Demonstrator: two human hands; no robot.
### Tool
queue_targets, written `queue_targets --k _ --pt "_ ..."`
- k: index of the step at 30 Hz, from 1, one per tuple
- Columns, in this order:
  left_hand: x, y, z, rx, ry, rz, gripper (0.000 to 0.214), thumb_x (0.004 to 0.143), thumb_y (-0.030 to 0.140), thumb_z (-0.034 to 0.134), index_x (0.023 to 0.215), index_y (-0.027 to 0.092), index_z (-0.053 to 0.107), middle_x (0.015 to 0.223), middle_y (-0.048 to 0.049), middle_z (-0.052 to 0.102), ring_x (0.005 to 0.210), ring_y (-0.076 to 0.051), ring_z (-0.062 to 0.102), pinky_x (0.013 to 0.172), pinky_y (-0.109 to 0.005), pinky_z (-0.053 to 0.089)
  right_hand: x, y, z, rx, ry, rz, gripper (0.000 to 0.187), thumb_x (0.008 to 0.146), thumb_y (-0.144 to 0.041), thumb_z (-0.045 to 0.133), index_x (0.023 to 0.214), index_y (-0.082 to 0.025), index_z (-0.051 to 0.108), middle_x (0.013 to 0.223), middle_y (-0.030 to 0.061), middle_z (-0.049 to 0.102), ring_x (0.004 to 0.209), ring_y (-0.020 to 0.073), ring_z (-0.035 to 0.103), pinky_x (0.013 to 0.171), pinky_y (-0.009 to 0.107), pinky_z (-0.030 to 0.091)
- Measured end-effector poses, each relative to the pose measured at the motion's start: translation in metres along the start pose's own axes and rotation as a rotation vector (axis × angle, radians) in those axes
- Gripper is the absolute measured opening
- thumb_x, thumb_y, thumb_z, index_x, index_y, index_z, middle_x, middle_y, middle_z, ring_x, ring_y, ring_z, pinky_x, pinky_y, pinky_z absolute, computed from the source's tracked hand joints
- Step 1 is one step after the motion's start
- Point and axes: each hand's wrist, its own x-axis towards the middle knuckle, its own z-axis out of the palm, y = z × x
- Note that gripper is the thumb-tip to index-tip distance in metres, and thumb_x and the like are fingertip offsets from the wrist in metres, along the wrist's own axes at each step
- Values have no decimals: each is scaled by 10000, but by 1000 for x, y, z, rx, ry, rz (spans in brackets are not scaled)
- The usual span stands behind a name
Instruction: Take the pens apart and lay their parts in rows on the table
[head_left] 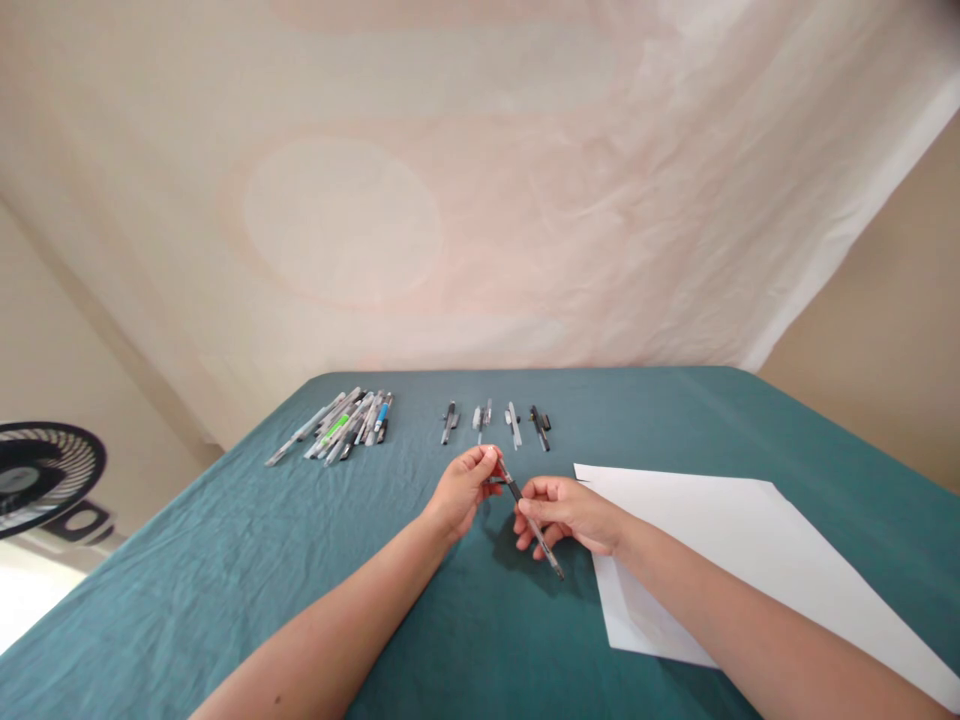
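Observation:
My left hand (465,488) pinches the far end of a thin dark pen (531,522), where its cap sits. My right hand (564,512) grips the same pen's barrel, fingers curled round it. The pen slants from upper left to lower right just above a teal tablecloth (225,580). Its tip points toward me, near the corner of a white paper sheet (720,560).
A pile of several pens (341,425) lies at the table's far left. Several separate pens and caps (495,420) sit in a row at the far middle. A black fan (41,475) stands off the left edge. A pale cloth hangs behind the table.

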Motion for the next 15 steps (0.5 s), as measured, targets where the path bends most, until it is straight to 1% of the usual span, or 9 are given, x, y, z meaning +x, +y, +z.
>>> queue_targets --k 3,5,7,9,11,13,15 --pt "8 12 -15 -78 91 82 265 744 388 626 835 149 556 736 -6 564 637 -86 541 552 -184 423 -2 -2 0 -32 -21 18 332 715 -408 665 825 -140 503 812 60 641 671 151 635 519 241 497" --pt "14 22 -31 -140 201 123 222 744 343 631 825 156 542 732 7 558 626 -79 541 541 -181 424 -2 -3 -1 -67 -17 26 315 701 -396 679 797 -128 544 802 58 640 631 113 597 471 186 439" --pt "19 29 -45 -178 327 133 180 756 309 613 815 159 531 718 15 551 604 -74 537 533 -182 424 -2 -5 -3 -107 14 10 303 692 -390 687 777 -116 589 776 48 634 568 65 530 441 152 369" --pt "21 30 -52 -181 405 118 157 765 294 596 804 159 526 705 19 551 584 -70 533 523 -178 420 -1 -6 -4 -126 87 -26 310 689 -404 686 779 -115 621 732 24 616 493 28 435 410 143 299" --pt "19 24 -47 -159 402 93 173 747 298 615 795 153 533 698 14 559 574 -73 531 507 -175 410 1 -6 -4 -111 199 -69 333 686 -433 679 797 -124 628 685 -1 586 443 14 354 380 149 235" --pt "14 14 -32 -97 323 63 222 719 333 644 785 144 549 690 4 568 573 -83 529 492 -177 401 2 -6 -3 -75 291 -110 352 677 -456 677 797 -132 611 647 -18 557 426 16 328 362 155 198" --pt "7 2 -13 5 216 32 276 713 397 639 772 139 561 672 -1 566 580 -93 525 491 -184 402 4 -5 -1 -53 324 -137 363 671 -473 674 775 -137 584 619 -27 539 423 24 347 354 159 203"
